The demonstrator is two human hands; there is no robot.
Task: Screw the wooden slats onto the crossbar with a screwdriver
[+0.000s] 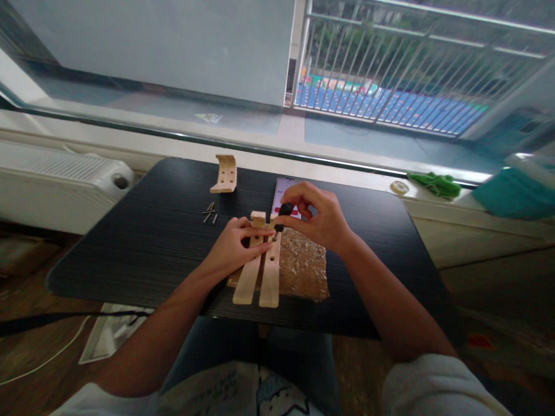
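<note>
My right hand (318,214) grips a screwdriver (285,212) by its black handle, with the shaft pointing down at the right-hand strip of a pale wooden piece (269,283). A screw seems to stand at the screwdriver's tip. My left hand (236,245) reaches across both wooden strips, its thumb and index finger on either side of the tip, holding the wood steady. Dark holes show in the strips. Underneath lies a brown, rough-surfaced block (303,266), partly covered by the wood.
A curved wooden part (225,173) with several holes stands at the back of the black table (173,190). Several loose screws (209,212) lie left of my hands. A phone (282,188) rests behind my right hand. Tape (399,187) and a green cloth (436,185) are on the sill.
</note>
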